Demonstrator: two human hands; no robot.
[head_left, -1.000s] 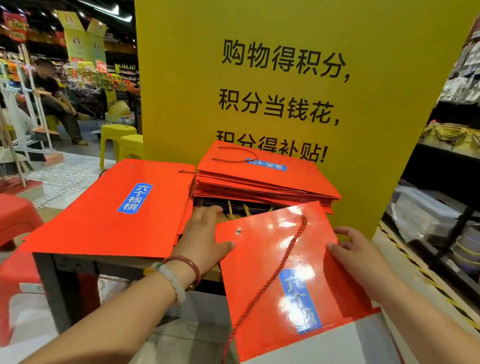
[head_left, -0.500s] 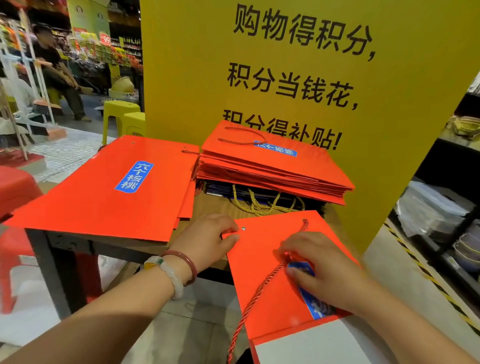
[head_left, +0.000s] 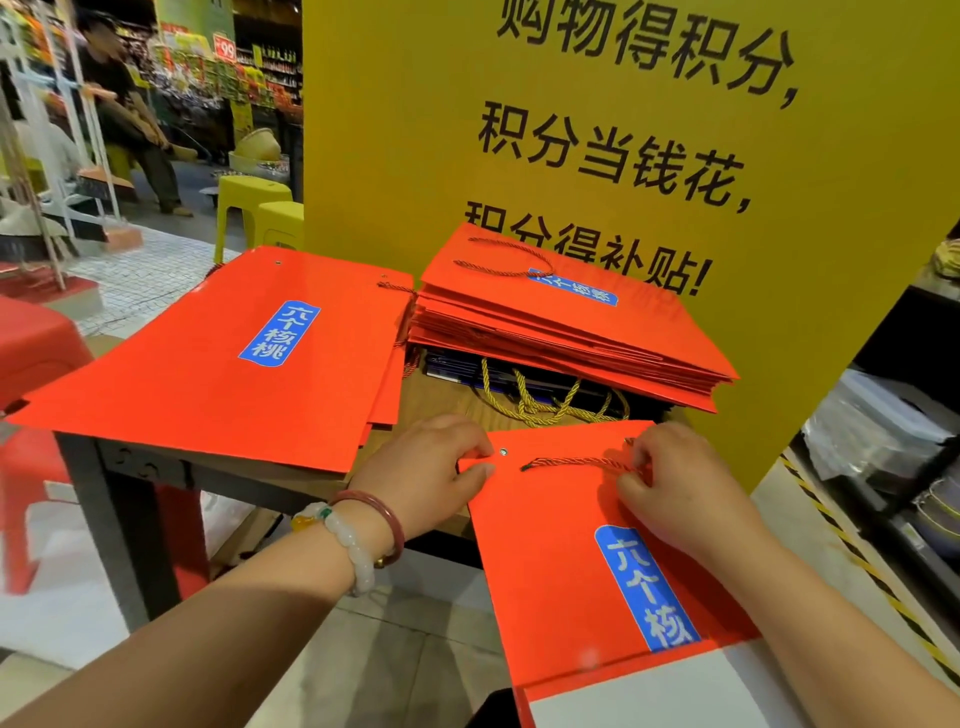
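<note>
A flat red paper bag (head_left: 561, 587) with a blue label lies in front of me, its top edge over the table's near edge. My left hand (head_left: 431, 473) pinches its top left corner beside a small eyelet. My right hand (head_left: 680, 488) pinches the red cord handle (head_left: 571, 462), which lies across the bag's top towards that eyelet. Two piles of the same red bags sit on the wooden table (head_left: 441, 400): a flat pile (head_left: 218, 364) at the left and a thicker stack (head_left: 566, 332) at the back right.
A tall yellow sign (head_left: 405, 130) with black characters stands right behind the table. Gold cords (head_left: 540, 400) stick out under the back stack. Red stools (head_left: 31, 348) stand left, yellow stools (head_left: 254, 208) behind, dark shelving (head_left: 914, 415) at the right. A person (head_left: 124, 114) sits far left.
My right hand has moved from the bag's middle up to its top edge, drawing the cord up and laying it across the top. My left hand stays at the corner.
</note>
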